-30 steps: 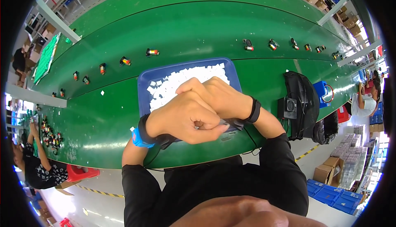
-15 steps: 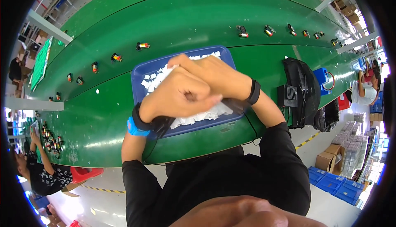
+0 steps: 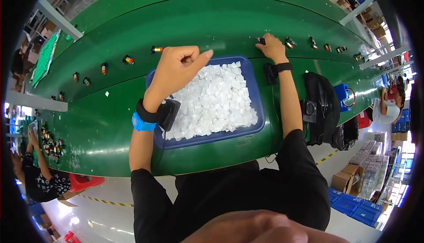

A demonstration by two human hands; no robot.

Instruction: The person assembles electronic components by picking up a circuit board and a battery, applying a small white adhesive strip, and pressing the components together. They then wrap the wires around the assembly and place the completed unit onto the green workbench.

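Note:
My left hand (image 3: 176,68) is raised above the left far corner of a blue tray (image 3: 260,117), its fingers curled in and thumb pointing right; whatever they hold, if anything, is hidden. White paper squares (image 3: 216,99) fill the tray in a loose heap. Beyond the tray's right far corner, my right hand (image 3: 274,48) closes its fingers over a small black part (image 3: 260,41) on the green table; the hand covers most of it. Close to my left hand lies a small part with a red and yellow cylinder (image 3: 156,49).
Similar small parts (image 3: 128,60) are spaced in a line across the green table (image 3: 110,141). A black bag (image 3: 322,106) and a blue box (image 3: 342,95) stand at the right. Cables hang from the black devices on my wrists. Other people (image 3: 48,179) sit at both ends.
My hands were together over the tray and have parted. The right hand has reached far right to the small black part; the left has moved slightly left, uncovering the paper squares.

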